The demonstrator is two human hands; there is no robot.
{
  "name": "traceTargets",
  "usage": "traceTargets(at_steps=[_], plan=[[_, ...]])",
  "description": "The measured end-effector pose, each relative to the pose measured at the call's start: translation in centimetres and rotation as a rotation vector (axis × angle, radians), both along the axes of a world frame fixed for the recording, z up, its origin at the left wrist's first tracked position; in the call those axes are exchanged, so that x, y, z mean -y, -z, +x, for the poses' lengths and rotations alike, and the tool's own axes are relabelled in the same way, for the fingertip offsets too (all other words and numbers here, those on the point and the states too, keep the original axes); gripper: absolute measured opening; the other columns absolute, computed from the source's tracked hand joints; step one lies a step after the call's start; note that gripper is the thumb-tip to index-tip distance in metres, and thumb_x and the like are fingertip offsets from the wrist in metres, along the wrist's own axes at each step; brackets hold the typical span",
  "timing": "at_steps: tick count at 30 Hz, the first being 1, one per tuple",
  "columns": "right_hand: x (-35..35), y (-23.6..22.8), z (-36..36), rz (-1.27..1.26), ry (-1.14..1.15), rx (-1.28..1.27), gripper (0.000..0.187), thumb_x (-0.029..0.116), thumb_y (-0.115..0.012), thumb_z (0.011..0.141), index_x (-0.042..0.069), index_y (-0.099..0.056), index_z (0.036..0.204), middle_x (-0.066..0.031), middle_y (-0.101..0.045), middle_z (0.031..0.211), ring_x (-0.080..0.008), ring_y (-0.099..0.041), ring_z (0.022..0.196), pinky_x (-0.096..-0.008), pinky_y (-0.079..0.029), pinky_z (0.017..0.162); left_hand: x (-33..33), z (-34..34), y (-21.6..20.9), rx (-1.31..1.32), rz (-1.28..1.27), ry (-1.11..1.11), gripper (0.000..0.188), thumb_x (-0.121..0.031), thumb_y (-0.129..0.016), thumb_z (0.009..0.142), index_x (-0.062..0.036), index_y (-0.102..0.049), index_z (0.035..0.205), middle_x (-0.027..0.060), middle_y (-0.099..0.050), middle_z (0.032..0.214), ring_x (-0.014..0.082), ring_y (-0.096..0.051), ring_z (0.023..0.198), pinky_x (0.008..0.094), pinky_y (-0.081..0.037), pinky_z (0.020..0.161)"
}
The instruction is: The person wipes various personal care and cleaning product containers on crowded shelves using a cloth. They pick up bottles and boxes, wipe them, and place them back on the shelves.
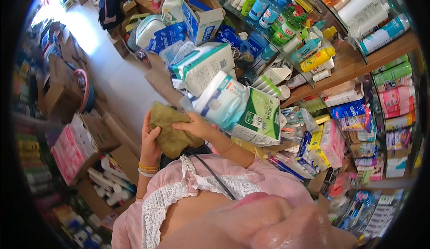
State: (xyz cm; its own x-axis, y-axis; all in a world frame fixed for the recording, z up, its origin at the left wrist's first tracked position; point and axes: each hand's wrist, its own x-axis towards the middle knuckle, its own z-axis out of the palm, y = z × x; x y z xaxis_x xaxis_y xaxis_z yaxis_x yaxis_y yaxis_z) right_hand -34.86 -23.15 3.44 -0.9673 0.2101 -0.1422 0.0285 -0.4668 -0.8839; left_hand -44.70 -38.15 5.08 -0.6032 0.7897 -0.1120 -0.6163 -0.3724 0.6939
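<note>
Left grip [151,135] and right grip [196,126] both pinching olive cloth [169,126], thumbs on top. White-and-blue pack [223,100] near right grip.

I see a dark backpack [111,9] at the upper left, beside the pale tiled floor [107,76]. Near the top centre I make out a white jug with a green cap [174,10]. Toward the upper right I have blue bottles [271,15], green bottles [285,32] and a tilted yellow bottle [316,60]. At my lower left, white containers [114,199] lie in an open cardboard box [89,199].
</note>
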Motion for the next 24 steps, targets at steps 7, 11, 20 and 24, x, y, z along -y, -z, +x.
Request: traceTargets(at_steps=[7, 11, 20, 24], plan=[[1.8, -2.3, -11.5, -0.165, 0.148, -0.005, 0.031, 0.015, -0.061, 0.087, -0.002, -0.058, 0.113, -0.006, -0.063, 0.104, -0.0125, -0.06, 0.092, -0.0258, -0.048, 0.081, -1.2, -12.8, 1.0, -0.031, -0.02, 0.088, 0.059, -0.017, -0.058, 0.085, -0.0043, -0.032, 0.136, 0.0129, -0.047, 0.13, 0.0234, -0.048, 0.118, 0.037, -0.04, 0.099], [2.1, -3.5, -15.8, -0.23, 0.113, 0.016, 0.037, 0.012, -0.06, 0.088, -0.001, -0.052, 0.121, -0.0076, -0.059, 0.113, -0.0157, -0.058, 0.101, -0.0276, -0.048, 0.086, -0.1, -18.6, 5.4, 0.289, 0.042, 0.431, 0.065, -0.038, -0.057, 0.086, -0.0047, -0.032, 0.136, 0.0136, -0.045, 0.132, 0.0261, -0.047, 0.12, 0.0397, -0.04, 0.1], [-0.7, -2.8, -22.9, -0.248, 0.242, 0.064, 0.049, 0.017, -0.057, 0.09, 0.003, -0.04, 0.134, -0.0061, -0.052, 0.123, -0.0129, -0.055, 0.104, -0.0255, -0.045, 0.088, -5.3, -24.3, 0.7, 0.161, 0.095, 0.504, 0.071, -0.046, -0.04, 0.09, -0.0011, -0.021, 0.142, 0.0145, -0.025, 0.147, 0.0284, -0.031, 0.133, 0.0421, -0.026, 0.109], [-4.0, -0.5, -26.9, -0.231, 0.098, 0.096, 0.04, 0.02, -0.055, 0.091, 0.002, -0.049, 0.127, -0.0037, -0.058, 0.114, -0.0111, -0.056, 0.099, -0.0234, -0.045, 0.087, -7.4, -28.7, -0.3, 0.105, 0.11, 0.359, 0.069, -0.045, -0.038, 0.091, -0.0008, -0.022, 0.141, 0.0143, -0.029, 0.146, 0.0272, -0.033, 0.132, 0.0415, -0.026, 0.109]])
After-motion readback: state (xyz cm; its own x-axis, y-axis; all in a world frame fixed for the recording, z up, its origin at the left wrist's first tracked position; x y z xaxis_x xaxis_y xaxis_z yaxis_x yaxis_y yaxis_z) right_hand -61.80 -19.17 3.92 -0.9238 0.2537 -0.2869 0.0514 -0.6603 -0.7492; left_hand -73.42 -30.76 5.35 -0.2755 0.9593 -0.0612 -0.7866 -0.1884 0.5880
